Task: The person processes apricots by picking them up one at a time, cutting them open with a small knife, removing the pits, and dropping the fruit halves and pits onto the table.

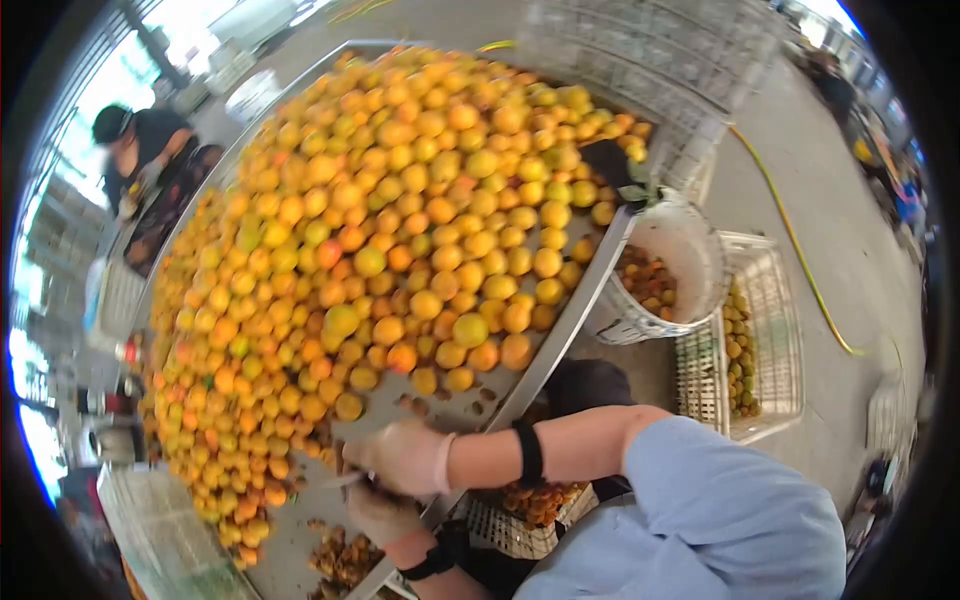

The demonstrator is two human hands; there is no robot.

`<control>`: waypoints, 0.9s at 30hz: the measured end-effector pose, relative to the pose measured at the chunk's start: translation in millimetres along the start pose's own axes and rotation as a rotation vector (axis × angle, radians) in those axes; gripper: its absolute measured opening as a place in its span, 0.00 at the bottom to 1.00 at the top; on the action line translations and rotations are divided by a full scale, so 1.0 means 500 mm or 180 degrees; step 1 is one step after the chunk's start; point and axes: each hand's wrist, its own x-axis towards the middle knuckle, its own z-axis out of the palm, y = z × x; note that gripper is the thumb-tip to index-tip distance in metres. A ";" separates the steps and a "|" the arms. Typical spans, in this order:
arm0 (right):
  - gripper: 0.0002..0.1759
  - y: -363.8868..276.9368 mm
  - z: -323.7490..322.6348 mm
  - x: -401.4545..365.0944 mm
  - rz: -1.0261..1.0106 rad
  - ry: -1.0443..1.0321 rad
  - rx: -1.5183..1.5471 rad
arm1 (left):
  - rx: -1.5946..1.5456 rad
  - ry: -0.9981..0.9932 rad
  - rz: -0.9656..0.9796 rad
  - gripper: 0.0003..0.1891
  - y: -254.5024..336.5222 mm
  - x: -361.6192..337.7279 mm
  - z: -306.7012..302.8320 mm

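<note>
My right hand (402, 457), in a pale glove, is closed just above my left hand (383, 512), also gloved with its fingers curled in. The two hands meet near the table's front edge. A thin, pale, blade-like piece (342, 481) sticks out to the left between them; I cannot tell which hand grips it. Right before my hands spreads a large heap of orange-yellow apricots (400, 230) on the metal table (470, 404). Several brown pits (415, 405) lie loose there, and a pile of brownish pieces (345, 558) sits below my left hand.
A white bucket (695, 250) with brownish-orange pieces stands beyond the table edge. Beside it, a white crate (770, 350) contains greenish-yellow fruit. Another crate (505, 530) sits below my arms. A yellow hose (800, 240) crosses the floor. A person (150, 165) works at the far left side.
</note>
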 end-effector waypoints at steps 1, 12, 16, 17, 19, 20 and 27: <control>0.16 0.006 0.003 0.004 -0.0011 0.0131 0.0554 | -0.0336 0.0246 0.0114 0.20 -0.016 0.001 -0.001; 0.11 -0.034 -0.106 0.033 0.1021 0.1687 0.5265 | -0.2984 0.0093 -0.1617 0.25 0.065 0.012 -0.023; 0.10 -0.043 -0.104 0.031 0.0678 0.1950 0.5191 | -0.2051 0.0032 -0.1676 0.25 0.084 0.002 -0.006; 0.10 -0.043 -0.102 0.031 0.0561 0.2021 0.5042 | -0.1843 -0.0043 -0.1611 0.26 0.082 -0.001 -0.003; 0.10 -0.047 -0.098 0.030 0.0449 0.2100 0.4900 | -0.1832 -0.0024 -0.1559 0.25 0.097 -0.005 0.005; 0.10 -0.053 -0.099 0.028 0.0572 0.2064 0.4693 | -0.1833 -0.0002 -0.1500 0.24 0.102 -0.006 0.008; 0.11 -0.035 -0.111 0.020 0.0610 0.1200 0.4839 | -0.1684 -0.0003 -0.1328 0.20 0.050 -0.014 0.025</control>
